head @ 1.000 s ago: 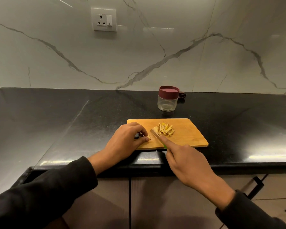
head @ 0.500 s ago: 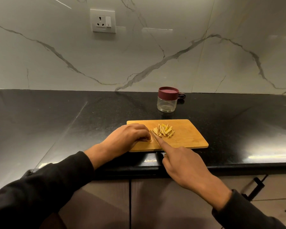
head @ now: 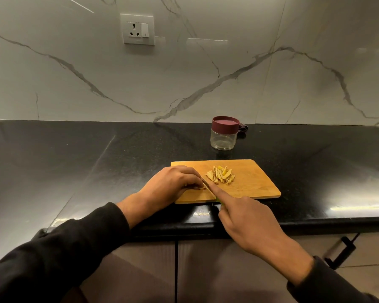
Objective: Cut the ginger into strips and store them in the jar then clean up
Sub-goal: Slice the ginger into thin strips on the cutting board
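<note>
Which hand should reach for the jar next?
Probably the left. The right hand holds the knife, its forefinger along the blade. The left hand only pins a small ginger bit on the cutting board, so it could let go and reach the jar behind the board.

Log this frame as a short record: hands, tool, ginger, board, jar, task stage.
left hand: fingers curled, pinning a ginger piece to the board
right hand: grips the knife, forefinger along its spine
strips: loose pile mid-board, right of the blade
board: on the counter near its front edge
jar: behind the board, lid on, looks empty
stage: cutting; nothing stored yet
</note>
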A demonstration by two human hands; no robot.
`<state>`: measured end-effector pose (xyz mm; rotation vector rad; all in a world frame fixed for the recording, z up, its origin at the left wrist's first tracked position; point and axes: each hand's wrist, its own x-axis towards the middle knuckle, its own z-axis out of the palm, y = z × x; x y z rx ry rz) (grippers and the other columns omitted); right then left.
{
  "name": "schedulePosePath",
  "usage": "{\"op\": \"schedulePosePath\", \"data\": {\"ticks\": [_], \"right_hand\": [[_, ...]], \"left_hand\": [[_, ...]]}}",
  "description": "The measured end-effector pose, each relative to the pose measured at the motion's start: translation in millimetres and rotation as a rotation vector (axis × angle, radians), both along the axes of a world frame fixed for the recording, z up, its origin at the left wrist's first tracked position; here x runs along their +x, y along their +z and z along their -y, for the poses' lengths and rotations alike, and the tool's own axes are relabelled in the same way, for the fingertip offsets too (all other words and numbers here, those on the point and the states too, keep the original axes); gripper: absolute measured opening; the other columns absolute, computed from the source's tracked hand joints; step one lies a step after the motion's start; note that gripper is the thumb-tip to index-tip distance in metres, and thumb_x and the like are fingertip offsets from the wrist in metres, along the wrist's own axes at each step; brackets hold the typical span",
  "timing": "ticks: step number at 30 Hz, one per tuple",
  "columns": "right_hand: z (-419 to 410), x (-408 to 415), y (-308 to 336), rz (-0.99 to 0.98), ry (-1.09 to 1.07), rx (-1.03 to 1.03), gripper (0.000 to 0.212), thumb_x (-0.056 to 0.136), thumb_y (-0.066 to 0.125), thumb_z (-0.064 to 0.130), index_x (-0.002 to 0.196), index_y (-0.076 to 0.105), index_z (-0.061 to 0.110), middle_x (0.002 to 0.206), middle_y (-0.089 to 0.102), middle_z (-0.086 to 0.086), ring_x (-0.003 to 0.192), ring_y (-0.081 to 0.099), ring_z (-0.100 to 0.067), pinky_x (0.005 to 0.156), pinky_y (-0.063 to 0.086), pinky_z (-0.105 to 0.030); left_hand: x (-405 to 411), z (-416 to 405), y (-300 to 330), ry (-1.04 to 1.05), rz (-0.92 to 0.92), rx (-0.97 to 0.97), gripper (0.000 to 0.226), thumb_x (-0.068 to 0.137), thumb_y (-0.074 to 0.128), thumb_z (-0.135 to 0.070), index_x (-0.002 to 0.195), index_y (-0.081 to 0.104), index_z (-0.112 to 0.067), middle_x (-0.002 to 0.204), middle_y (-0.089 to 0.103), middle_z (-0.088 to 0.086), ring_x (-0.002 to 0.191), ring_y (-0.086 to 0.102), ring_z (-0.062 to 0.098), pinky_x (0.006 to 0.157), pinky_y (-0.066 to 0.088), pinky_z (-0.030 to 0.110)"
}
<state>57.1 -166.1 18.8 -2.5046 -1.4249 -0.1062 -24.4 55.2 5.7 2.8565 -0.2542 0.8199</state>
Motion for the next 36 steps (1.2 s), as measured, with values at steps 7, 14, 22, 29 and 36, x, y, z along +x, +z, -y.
{"op": "schedulePosePath", "data": {"ticks": [7, 14, 22, 29, 36], "right_hand": [[-2.9, 5.1, 2.7, -0.059, 0.047, 0.011, 0.059, 0.105, 0.034, 0.037, 0.156, 0.007, 0.049, 0.073, 0.053, 0.006, 0.064, 0.049, -0.011, 0.056, 0.038, -0.029], [-6.2, 4.9, 2.6, -0.081, 0.061, 0.023, 0.059, 0.105, 0.034, 0.037, 0.156, 0.007, 0.048, 0.073, 0.053, 0.005, 0.063, 0.048, -0.01, 0.059, 0.044, -0.032], [-7.3, 5.9, 3.4, -0.072, 0.063, 0.016, 0.059, 0.105, 0.033, 0.037, 0.156, 0.005, 0.047, 0.074, 0.054, 0.005, 0.066, 0.051, -0.01, 0.064, 0.051, -0.034], [-8.8, 7.7, 2.9, -0.056, 0.067, 0.003, 0.059, 0.105, 0.034, 0.038, 0.157, 0.006, 0.047, 0.074, 0.048, 0.007, 0.07, 0.048, -0.01, 0.062, 0.042, -0.033], [-8.7, 6.9, 4.6, -0.048, 0.082, -0.022, 0.059, 0.106, 0.033, 0.037, 0.157, 0.006, 0.046, 0.075, 0.044, 0.01, 0.073, 0.045, -0.01, 0.064, 0.036, -0.033]], "left_hand": [[-1.6, -1.8, -0.8, 0.003, 0.01, -0.002, 0.02, 0.092, 0.071, -0.016, 0.108, 0.079, -0.024, 0.114, 0.073, -0.006, 0.102, 0.069, 0.008, 0.089, 0.058, 0.029], [-2.4, -3.3, -1.9, 0.003, 0.019, -0.003, 0.019, 0.092, 0.071, -0.015, 0.106, 0.079, -0.024, 0.113, 0.073, -0.008, 0.101, 0.069, 0.008, 0.084, 0.059, 0.033], [-2.8, -2.4, -0.5, -0.004, 0.024, 0.01, 0.02, 0.091, 0.073, -0.016, 0.108, 0.078, -0.025, 0.112, 0.074, -0.008, 0.101, 0.069, 0.008, 0.083, 0.06, 0.031], [-3.0, -1.8, -0.5, 0.008, 0.031, 0.021, 0.02, 0.09, 0.073, -0.015, 0.107, 0.079, -0.025, 0.111, 0.074, -0.008, 0.1, 0.069, 0.007, 0.083, 0.06, 0.031], [-2.4, -1.5, -1.3, 0.022, 0.031, 0.012, 0.018, 0.091, 0.073, -0.017, 0.106, 0.079, -0.025, 0.11, 0.074, -0.008, 0.099, 0.07, 0.007, 0.081, 0.06, 0.031]]}}
